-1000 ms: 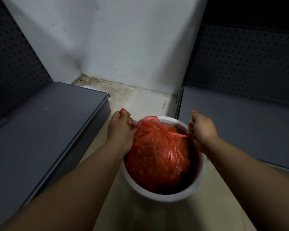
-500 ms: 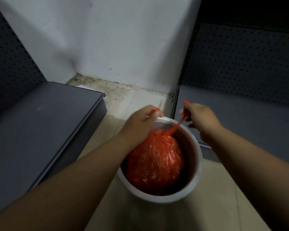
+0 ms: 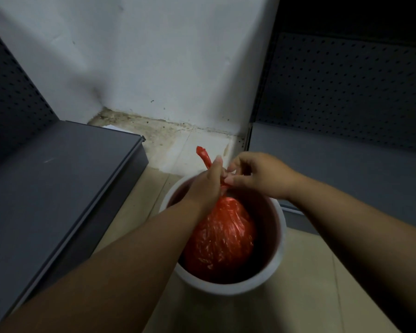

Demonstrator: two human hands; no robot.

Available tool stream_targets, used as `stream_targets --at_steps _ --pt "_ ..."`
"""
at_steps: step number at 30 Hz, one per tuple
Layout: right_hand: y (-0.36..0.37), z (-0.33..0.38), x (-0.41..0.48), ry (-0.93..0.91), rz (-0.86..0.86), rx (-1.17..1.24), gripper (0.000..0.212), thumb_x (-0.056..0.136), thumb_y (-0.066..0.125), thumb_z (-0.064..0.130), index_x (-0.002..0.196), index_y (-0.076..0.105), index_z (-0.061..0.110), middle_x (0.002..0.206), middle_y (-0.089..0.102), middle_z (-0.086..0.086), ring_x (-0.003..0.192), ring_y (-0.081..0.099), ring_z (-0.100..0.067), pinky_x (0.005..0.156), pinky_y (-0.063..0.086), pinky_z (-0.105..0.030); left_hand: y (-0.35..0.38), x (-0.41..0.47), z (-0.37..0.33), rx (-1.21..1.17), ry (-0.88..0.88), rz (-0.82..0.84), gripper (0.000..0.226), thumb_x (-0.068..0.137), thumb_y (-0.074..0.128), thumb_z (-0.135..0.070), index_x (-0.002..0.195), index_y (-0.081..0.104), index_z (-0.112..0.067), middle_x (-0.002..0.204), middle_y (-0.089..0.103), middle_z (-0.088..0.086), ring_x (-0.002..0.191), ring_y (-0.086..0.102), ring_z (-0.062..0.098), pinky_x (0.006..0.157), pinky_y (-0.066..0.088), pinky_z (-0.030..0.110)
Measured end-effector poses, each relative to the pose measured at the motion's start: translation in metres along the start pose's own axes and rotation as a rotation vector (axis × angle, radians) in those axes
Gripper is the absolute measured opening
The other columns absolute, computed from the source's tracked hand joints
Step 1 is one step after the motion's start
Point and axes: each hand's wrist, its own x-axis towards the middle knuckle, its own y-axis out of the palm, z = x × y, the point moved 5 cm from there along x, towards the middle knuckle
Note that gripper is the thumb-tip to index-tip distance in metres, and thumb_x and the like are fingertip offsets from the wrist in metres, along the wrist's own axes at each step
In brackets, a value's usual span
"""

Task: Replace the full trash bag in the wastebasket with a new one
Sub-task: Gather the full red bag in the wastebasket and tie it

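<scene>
A full red trash bag (image 3: pixel 222 239) sits inside a round white wastebasket (image 3: pixel 247 286) on the floor. Its top is gathered into a twisted neck above the basket's far rim. My left hand (image 3: pixel 205 185) grips that neck, and a red end sticks up beyond my fingers. My right hand (image 3: pixel 257 175) meets it from the right and pinches the red plastic at the same spot. The knot itself is hidden between my fingers.
A grey shelf base (image 3: pixel 58 179) runs along the left, close to the basket. Another grey shelf (image 3: pixel 346 169) with a perforated back panel stands on the right. A white wall (image 3: pixel 154 56) closes the corner behind, with a dirty floor edge (image 3: pixel 159 133).
My hands were apart, each pulling a bag end sideways; they have come together over the basket's far rim, and the bag's top is now one twisted neck.
</scene>
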Motion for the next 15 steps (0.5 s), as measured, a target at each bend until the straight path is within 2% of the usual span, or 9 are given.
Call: stream_targets --at_steps 3,6,8,10,12,14,15 --pt "0.006 0.0 0.004 -0.028 -0.031 -0.054 0.017 0.081 0.071 0.03 0.083 0.059 0.018 0.078 0.056 0.005 0.075 0.051 -0.012 0.059 0.035 -0.015 0.002 0.001 -0.001 0.052 0.023 0.013 0.064 0.098 0.009 -0.048 0.055 0.05 -0.025 0.062 0.052 -0.004 0.067 0.051 0.012 0.066 0.034 0.03" --pt "0.003 -0.003 0.008 -0.003 -0.038 0.067 0.02 0.085 0.067 0.025 0.07 0.057 0.016 0.063 0.053 0.007 0.061 0.049 -0.009 0.056 0.036 -0.015 -0.001 0.002 0.003 0.111 0.025 0.034 0.064 0.098 0.01 -0.049 0.059 0.05 -0.016 0.06 0.052 -0.003 0.063 0.049 0.01 0.064 0.033 0.029" --pt "-0.001 -0.014 0.008 0.095 -0.07 0.334 0.026 0.089 0.063 0.021 0.064 0.056 0.014 0.058 0.052 0.002 0.053 0.045 -0.01 0.056 0.039 -0.022 -0.004 0.001 0.007 0.163 0.053 0.057 0.054 0.1 0.019 -0.042 0.069 0.055 -0.015 0.064 0.054 0.0 0.066 0.052 0.012 0.067 0.035 0.028" --pt "0.0 -0.027 0.007 0.205 -0.113 0.679 0.032 0.093 0.056 0.017 0.062 0.052 0.011 0.055 0.049 -0.003 0.049 0.04 -0.013 0.051 0.035 -0.023 -0.005 0.001 0.012 0.192 0.113 0.081 0.038 0.1 0.03 -0.027 0.071 0.053 -0.021 0.068 0.055 -0.002 0.069 0.052 0.01 0.071 0.037 0.023" --pt "0.012 -0.036 0.007 0.33 -0.157 1.036 0.034 0.097 0.049 0.016 0.064 0.051 0.008 0.05 0.049 -0.003 0.044 0.041 -0.011 0.045 0.037 -0.02 -0.006 0.003 0.016 0.305 0.141 0.069 0.035 0.099 0.035 -0.02 0.068 0.046 -0.031 0.068 0.052 -0.01 0.068 0.05 0.005 0.064 0.036 0.015" --pt "0.029 -0.038 0.005 0.454 -0.166 1.311 0.033 0.099 0.042 0.013 0.069 0.054 0.007 0.047 0.052 -0.001 0.04 0.045 -0.007 0.041 0.042 -0.015 -0.01 0.005 0.02 0.397 0.175 0.031 0.036 0.098 0.036 -0.02 0.066 0.045 -0.033 0.069 0.052 -0.013 0.068 0.051 0.006 0.068 0.037 0.021" --pt "0.036 -0.037 0.003 0.478 -0.137 1.305 0.03 0.098 0.04 0.009 0.073 0.057 0.005 0.051 0.053 -0.002 0.043 0.045 -0.008 0.042 0.042 -0.014 -0.013 0.006 0.022 0.394 0.173 0.007 0.034 0.098 0.037 -0.02 0.068 0.05 -0.033 0.07 0.055 -0.012 0.069 0.052 0.007 0.071 0.038 0.025"
